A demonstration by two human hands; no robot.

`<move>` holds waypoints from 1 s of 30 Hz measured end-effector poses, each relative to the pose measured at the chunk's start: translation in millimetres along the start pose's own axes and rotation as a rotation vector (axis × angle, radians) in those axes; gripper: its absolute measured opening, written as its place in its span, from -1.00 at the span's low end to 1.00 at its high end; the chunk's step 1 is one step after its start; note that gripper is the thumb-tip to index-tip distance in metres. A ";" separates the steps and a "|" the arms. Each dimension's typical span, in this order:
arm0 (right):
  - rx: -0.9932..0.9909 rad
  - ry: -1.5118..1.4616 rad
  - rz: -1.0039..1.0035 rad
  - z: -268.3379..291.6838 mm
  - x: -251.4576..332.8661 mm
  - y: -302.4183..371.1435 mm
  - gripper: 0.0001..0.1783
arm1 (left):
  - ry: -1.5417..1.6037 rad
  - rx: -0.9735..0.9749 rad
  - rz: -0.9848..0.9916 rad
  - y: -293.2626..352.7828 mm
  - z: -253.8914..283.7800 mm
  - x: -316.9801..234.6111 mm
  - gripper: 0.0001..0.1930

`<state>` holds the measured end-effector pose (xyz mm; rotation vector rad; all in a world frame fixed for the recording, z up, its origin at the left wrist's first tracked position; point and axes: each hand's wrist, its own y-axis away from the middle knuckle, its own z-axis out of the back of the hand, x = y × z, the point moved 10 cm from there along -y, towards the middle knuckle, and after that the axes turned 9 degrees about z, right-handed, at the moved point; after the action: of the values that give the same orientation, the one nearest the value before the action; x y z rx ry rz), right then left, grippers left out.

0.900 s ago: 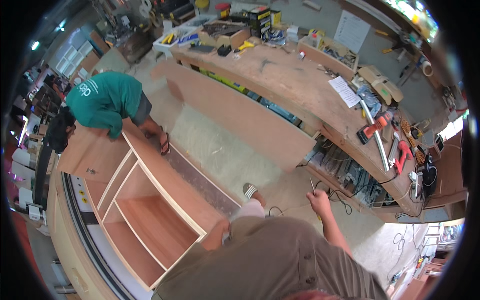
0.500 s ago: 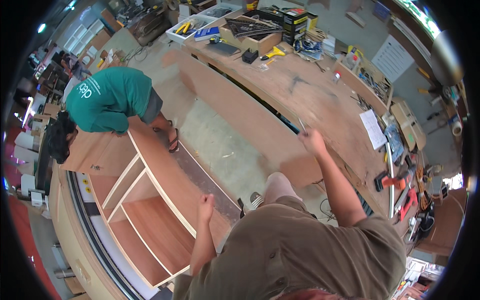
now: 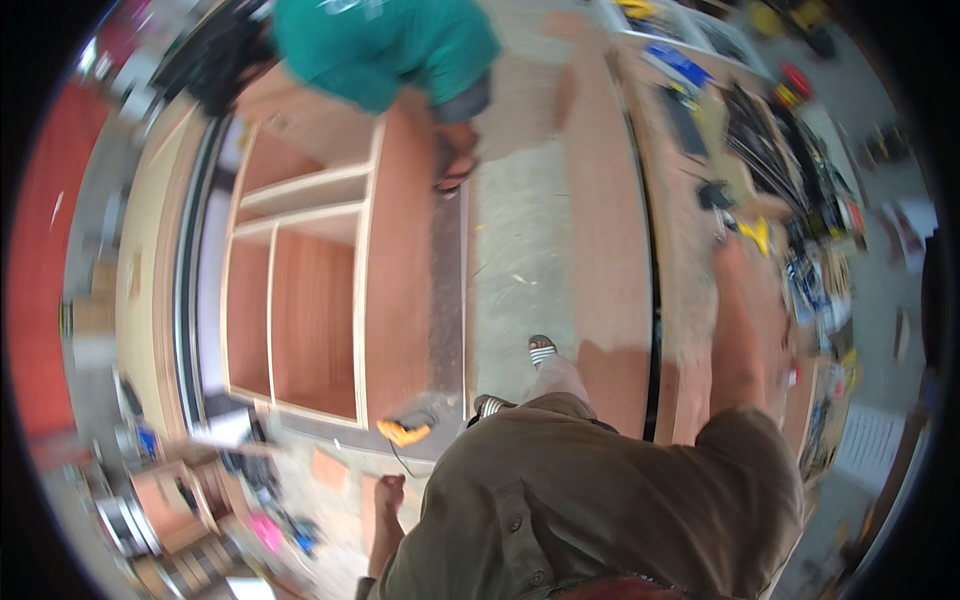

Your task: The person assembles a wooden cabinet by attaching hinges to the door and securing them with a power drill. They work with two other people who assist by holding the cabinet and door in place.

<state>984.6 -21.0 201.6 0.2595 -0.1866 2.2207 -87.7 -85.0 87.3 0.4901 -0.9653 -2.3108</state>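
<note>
The right hand had travelled far in less than a second: earlier it hung low near the floor, then it rose over the long plywood worktop, and at this moment the arm was stretched out fully, with the hand among the tools on that worktop, just beside a small yellow tool and a dark object. The picture was blurred there, so I cannot tell if the fingers were wide, narrow or already around something. The left hand, which half a second before rested on the edge of the cabinet, had come away and hung beside the body, loosely curled and holding nothing. The open plywood cabinet lay on its back on the floor, as before, and a yellow power tool lay near its lower corner. A co-worker in a green shirt bent over its far end. In my judgement, the person was reaching for a tool.
</note>
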 end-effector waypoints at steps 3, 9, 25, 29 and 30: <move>-0.087 0.024 0.118 6.6 2.4 -22.9 -0.57 | 0.227 -0.030 0.097 24.1 -31.2 30.4 -0.61; -0.079 -0.037 0.427 33.3 12.0 -37.3 -0.66 | 0.318 -0.010 0.141 116.1 -74.9 5.4 -0.58; 0.944 -0.400 1.160 -9.2 550.1 550.7 -0.85 | 1.396 0.086 -0.131 147.1 8.7 47.9 -0.70; 1.182 -0.433 1.537 25.5 628.3 742.3 -0.81 | 1.527 0.156 -0.446 163.6 95.0 40.1 -0.55; 1.224 -0.406 1.599 24.8 642.3 776.0 -0.81 | 1.568 0.186 -0.528 163.9 112.4 38.3 -0.51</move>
<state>-11.5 -14.3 353.1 1.6887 1.2270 3.4614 -115.6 -144.2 278.8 2.3007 -0.1924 -1.3582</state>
